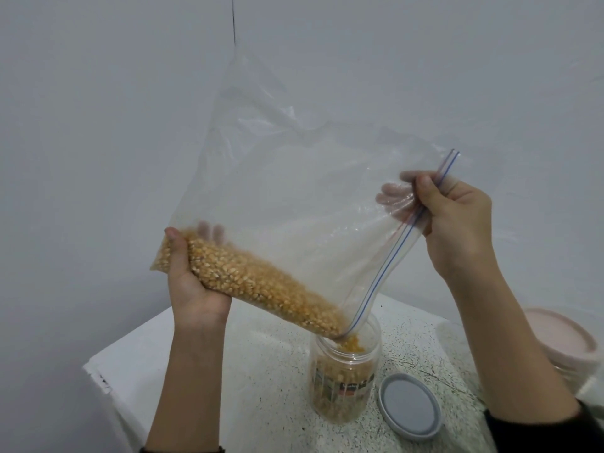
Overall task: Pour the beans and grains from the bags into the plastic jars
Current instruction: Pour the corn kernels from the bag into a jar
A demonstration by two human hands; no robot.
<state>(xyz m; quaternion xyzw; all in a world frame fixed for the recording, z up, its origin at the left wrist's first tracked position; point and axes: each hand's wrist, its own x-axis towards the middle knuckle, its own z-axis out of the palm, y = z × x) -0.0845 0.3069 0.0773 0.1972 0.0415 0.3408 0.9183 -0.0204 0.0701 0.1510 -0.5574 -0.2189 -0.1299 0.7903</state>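
One bag, one jar, one loose lid, both my hands on the bag.

From the left, my left hand cups the low corner of the single clear zip bag, fingers curled round the heap of yellow corn kernels inside; two fingertips show through the plastic behind it. The bag slopes down to the right, its open corner resting in the mouth of the one plastic jar, which stands upright on the speckled worktop and is partly filled with kernels. Just right of the jar lies one grey lid, flat on the worktop. Above, my right hand pinches the bag's zip edge, thumb in front, fingers curled behind. At far right sits one pink tub, partly cut off.
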